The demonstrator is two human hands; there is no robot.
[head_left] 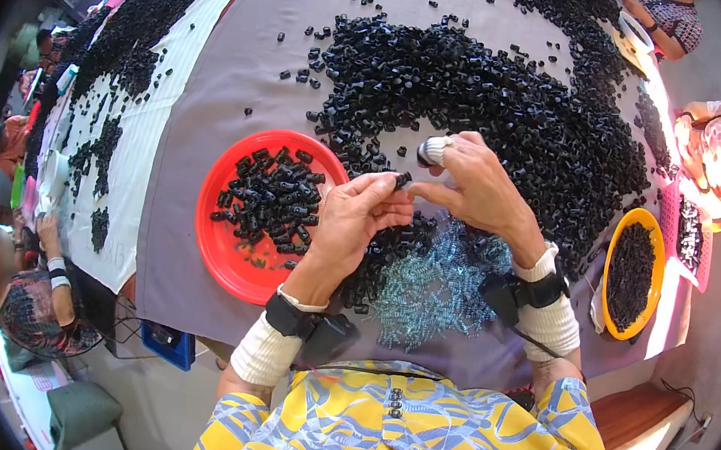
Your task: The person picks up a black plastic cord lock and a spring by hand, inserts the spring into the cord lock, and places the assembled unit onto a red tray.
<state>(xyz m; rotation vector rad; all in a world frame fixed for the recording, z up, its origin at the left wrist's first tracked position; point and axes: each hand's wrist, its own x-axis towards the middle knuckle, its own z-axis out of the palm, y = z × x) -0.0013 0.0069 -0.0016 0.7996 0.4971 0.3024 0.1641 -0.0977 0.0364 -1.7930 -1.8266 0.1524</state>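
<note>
My left hand pinches a small black plastic cylinder-shaped part between thumb and forefinger. My right hand is just to its right, its thumb tip close to that part; whether they touch is hard to tell. The right forefinger wears a white finger cover and is bent, apart from the thumb. The other right fingers are partly hidden. Below the hands lies a heap of thin, pale bluish springs. Beside my left hand stands a red round basin holding many black parts.
A large pile of loose black parts spreads over the grey tablecloth. To the right are a yellow basin of dark thin pieces and a pink basket. Other people sit along both sides; another white-covered table stands left.
</note>
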